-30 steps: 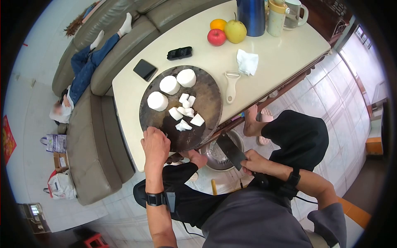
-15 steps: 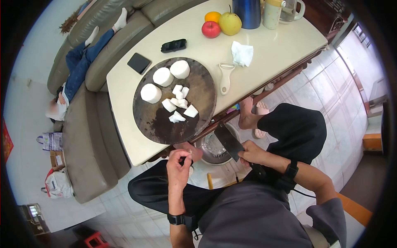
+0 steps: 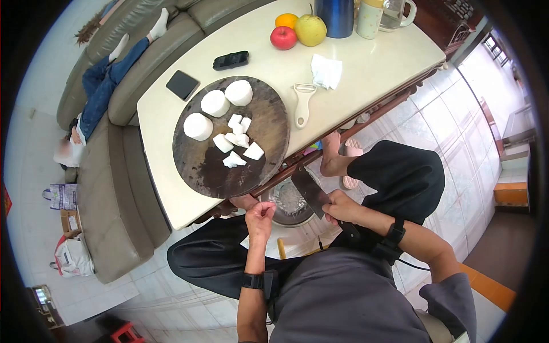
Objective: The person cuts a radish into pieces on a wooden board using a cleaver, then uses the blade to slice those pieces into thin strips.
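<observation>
My right hand (image 3: 341, 207) grips a cleaver (image 3: 310, 188) by its handle, its dark blade pointing up and left over the metal basin (image 3: 275, 216). Fingers pinched together, my left hand (image 3: 260, 222) hovers at the basin's left side; whether something small is between the fingertips is hidden. Shredded-looking scraps (image 3: 290, 197) lie in the basin. On the round wooden chopping board (image 3: 194, 166) are three thick white radish-like rounds (image 3: 198, 126) and several smaller cut white chunks (image 3: 253, 151). Neither hand touches the board.
The cream table (image 3: 157, 171) also holds a peeler (image 3: 303, 106), crumpled tissue (image 3: 326, 71), phone (image 3: 182, 85), black object (image 3: 231, 60), fruit (image 3: 310, 30) and a blue flask (image 3: 334, 18). A person (image 3: 100, 91) lies on the sofa (image 3: 108, 200) at left.
My left hand has moved right, toward the basin, its fingers still pinched. The cleaver stays in my right hand, nearly unmoved. The whole view has shifted slightly.
</observation>
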`<state>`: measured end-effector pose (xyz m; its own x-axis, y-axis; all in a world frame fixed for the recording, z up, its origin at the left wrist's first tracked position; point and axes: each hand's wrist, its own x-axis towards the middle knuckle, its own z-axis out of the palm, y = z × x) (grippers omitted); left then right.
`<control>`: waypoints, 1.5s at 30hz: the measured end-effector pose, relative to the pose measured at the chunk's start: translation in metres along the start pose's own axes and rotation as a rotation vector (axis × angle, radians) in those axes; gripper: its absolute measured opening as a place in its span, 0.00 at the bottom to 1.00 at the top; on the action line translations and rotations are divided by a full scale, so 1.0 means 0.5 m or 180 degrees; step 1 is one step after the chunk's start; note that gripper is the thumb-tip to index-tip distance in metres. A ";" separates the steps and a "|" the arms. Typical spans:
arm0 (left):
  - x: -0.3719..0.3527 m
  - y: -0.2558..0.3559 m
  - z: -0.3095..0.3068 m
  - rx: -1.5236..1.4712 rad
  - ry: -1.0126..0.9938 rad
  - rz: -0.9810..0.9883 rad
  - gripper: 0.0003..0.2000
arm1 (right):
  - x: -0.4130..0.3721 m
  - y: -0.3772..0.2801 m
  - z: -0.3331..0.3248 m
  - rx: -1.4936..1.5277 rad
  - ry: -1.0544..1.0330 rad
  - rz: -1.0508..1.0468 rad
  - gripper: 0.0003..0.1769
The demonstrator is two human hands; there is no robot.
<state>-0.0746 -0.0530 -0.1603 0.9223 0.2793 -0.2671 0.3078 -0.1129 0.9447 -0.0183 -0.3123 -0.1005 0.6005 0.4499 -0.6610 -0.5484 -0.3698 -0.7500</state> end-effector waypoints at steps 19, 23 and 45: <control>-0.059 0.238 -0.023 0.0450 0.0045 0.0513 0.05 | -0.002 0.002 -0.006 -0.0120 -0.0002 -0.0026 0.11; -0.024 0.344 -0.058 0.1071 0.0462 0.1377 0.06 | -0.005 0.010 -0.005 -0.0208 0.0006 -0.0105 0.10; 0.104 0.360 -0.104 0.2234 0.0540 0.1945 0.07 | -0.015 -0.002 0.001 -0.0554 -0.0103 -0.0062 0.10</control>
<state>0.0168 -0.0092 0.0057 0.9410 0.1110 0.3198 -0.0962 -0.8181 0.5670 -0.0223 -0.3148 -0.0947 0.5895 0.4833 -0.6472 -0.4262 -0.4946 -0.7575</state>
